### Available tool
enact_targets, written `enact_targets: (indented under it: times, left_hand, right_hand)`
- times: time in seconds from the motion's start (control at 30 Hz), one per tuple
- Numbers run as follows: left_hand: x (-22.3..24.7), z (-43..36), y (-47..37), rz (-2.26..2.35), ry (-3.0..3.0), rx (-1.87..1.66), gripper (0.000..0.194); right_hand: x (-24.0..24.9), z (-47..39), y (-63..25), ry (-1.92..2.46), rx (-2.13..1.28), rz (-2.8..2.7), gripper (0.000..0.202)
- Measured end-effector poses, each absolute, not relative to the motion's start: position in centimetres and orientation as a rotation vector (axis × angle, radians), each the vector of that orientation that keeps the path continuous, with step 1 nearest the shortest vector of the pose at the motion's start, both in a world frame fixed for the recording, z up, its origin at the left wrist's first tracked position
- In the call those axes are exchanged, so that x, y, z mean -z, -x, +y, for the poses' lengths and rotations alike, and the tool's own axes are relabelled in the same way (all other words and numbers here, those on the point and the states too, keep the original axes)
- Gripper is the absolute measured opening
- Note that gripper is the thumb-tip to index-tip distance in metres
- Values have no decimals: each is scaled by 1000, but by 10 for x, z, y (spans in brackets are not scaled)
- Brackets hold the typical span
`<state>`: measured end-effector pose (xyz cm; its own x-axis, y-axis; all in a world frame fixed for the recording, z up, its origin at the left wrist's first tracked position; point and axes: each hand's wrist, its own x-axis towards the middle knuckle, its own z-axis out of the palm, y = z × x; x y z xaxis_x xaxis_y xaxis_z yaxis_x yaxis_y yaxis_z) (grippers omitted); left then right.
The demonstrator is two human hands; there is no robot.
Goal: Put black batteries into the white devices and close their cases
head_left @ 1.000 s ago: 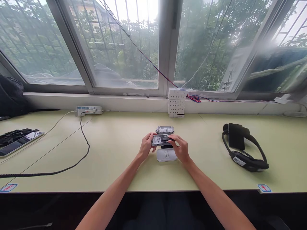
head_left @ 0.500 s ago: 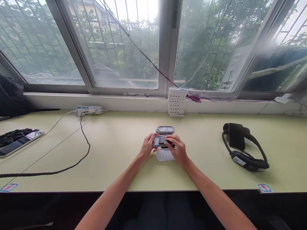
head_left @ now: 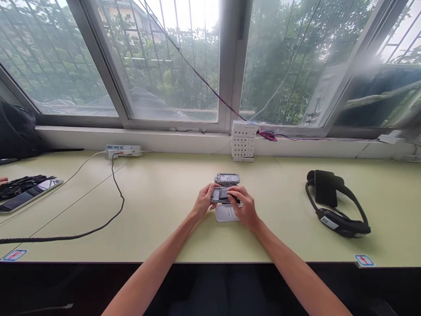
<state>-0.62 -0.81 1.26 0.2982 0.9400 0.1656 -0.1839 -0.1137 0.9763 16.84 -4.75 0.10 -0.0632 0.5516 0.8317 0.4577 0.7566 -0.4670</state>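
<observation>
My left hand (head_left: 202, 202) is closed on the left end of a small open electronic device (head_left: 215, 197), its inner face showing a grid of little marks. Fingers and thumb of my right hand (head_left: 246, 207) pinch a flat black battery (head_left: 224, 193) printed with what looks like 3000. The battery lies over the device's face, partly covered by my fingers; whether it is seated cannot be made out. Below them on the table is a white cover (head_left: 225, 213) with printing, its right part behind my right hand. Just beyond lies a second open device (head_left: 227, 178).
A black headset (head_left: 342, 224) with a dark flat block lies at right. Stacked white boxes (head_left: 243, 142) stand by the window. At left are a power strip (head_left: 123, 151), a dark cable (head_left: 121, 199), a tablet (head_left: 31, 196) and another person's fingertips (head_left: 3, 180).
My hands keep their grip, with the battery over the device almost unmoved. The view has shifted slightly. Another person's fingertips have come in at the left edge.
</observation>
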Motion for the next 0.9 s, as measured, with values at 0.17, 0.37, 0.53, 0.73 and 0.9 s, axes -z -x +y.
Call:
enact_targets:
  times: [0.17,0.37,0.53,0.73,0.9]
  left_hand:
    - [-13,-9,6,797,-1314,-1129,42]
    - [-13,-9,6,798,-1332,-1126,42]
    - [-16,-11,6,819,-1348,-1115,40]
    - [-17,-13,6,826,-1344,-1107,39]
    - [-15,-11,5,832,-1355,-1105,41]
  right_hand:
    - [-3,-49,-167,805,-90,-1708,18]
    - [-2,-49,-166,796,-78,-1717,18]
    - [0,-48,-167,807,-50,-1722,19]
    - [1,-48,-167,809,-44,-1727,19]
    - [2,-47,-167,800,-46,-1737,19]
